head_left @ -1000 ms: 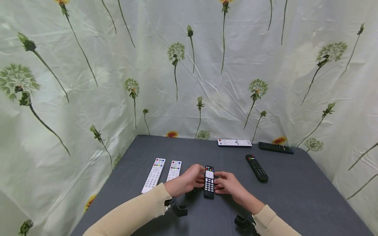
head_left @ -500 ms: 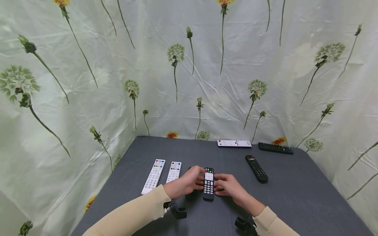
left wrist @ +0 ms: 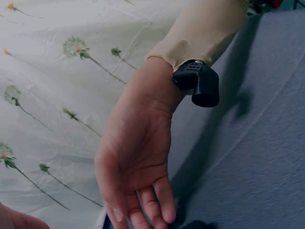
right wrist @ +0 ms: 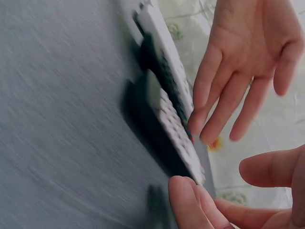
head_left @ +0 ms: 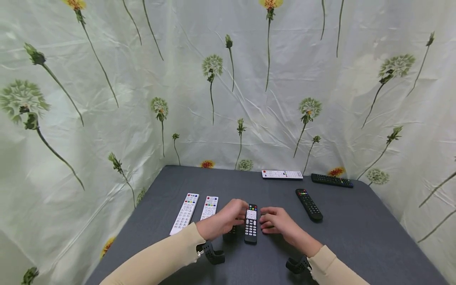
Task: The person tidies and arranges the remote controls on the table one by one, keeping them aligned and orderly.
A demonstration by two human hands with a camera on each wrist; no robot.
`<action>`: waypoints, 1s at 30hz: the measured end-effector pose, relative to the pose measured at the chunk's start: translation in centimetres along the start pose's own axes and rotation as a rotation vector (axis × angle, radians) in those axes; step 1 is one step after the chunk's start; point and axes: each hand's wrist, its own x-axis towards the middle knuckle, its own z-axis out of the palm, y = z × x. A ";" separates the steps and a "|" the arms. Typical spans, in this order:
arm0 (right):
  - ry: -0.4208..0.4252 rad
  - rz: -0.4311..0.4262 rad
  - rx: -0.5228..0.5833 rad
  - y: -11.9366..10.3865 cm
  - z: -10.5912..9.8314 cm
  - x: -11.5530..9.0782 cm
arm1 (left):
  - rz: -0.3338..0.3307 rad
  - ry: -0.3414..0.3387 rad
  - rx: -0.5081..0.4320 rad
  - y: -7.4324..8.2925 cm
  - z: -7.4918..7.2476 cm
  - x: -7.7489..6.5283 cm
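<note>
A black remote control with white buttons (head_left: 251, 226) lies upright in line with the table's depth, between the two hands. Beside its left edge is my left hand (head_left: 230, 217), fingers extended and slightly bent, holding nothing. On its other side my right hand (head_left: 279, 223) is a small gap away, thumb and fingers apart and relaxed. In the right wrist view the remote's side (right wrist: 162, 129) shows, with the right fingertips (right wrist: 188, 200) just short of its far end. Another dark remote (head_left: 229, 236) is partly hidden below the left hand.
Two white remotes (head_left: 185, 213) (head_left: 209, 208) lie at the left, one partly behind the left hand. A black remote (head_left: 309, 205) lies to the right. Along the back edge are a white remote (head_left: 282, 174) and a black one (head_left: 332, 180). A flowered curtain (head_left: 228, 79) hangs behind the table.
The right hand has moved slightly right, off the edge of the black remote with white buttons, leaving a gap. The left hand stays beside it. The view has tipped up a little.
</note>
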 end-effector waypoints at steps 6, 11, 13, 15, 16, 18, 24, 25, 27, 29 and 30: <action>0.094 -0.038 -0.058 -2.6 -2.5 2.0 | 0.059 -0.048 0.032 2.1 -0.9 1.9; 0.131 -0.082 -0.127 -4.3 -5.6 3.6 | 0.091 -0.038 0.014 3.1 -1.1 4.8; 0.145 -0.080 -0.149 -4.7 -7.2 4.2 | 0.095 -0.016 -0.017 3.5 -0.8 6.3; 0.163 -0.076 -0.165 -5.1 -9.0 4.8 | 0.103 0.003 -0.049 4.1 -0.2 7.9; 0.171 -0.073 -0.177 -5.2 -9.9 5.2 | 0.106 0.015 -0.064 4.4 0.1 8.7; 0.195 -0.063 -0.217 -5.3 -11.6 5.9 | 0.109 0.039 -0.094 5.0 0.7 10.0; 0.252 -0.063 -0.429 -5.0 -15.0 7.8 | 0.112 0.118 -0.173 5.3 1.4 12.1; 0.249 -0.067 -0.486 -4.8 -15.3 8.1 | 0.107 0.125 -0.191 5.1 1.4 12.3; 0.229 -0.068 -0.607 -4.4 -15.9 8.5 | 0.090 0.132 -0.210 4.7 1.5 12.5; 0.199 -0.060 -0.687 -3.8 -16.4 8.9 | 0.073 0.131 -0.223 4.2 1.7 12.5; 0.185 -0.054 -0.712 -3.6 -16.6 9.0 | 0.064 0.123 -0.227 4.0 1.7 12.5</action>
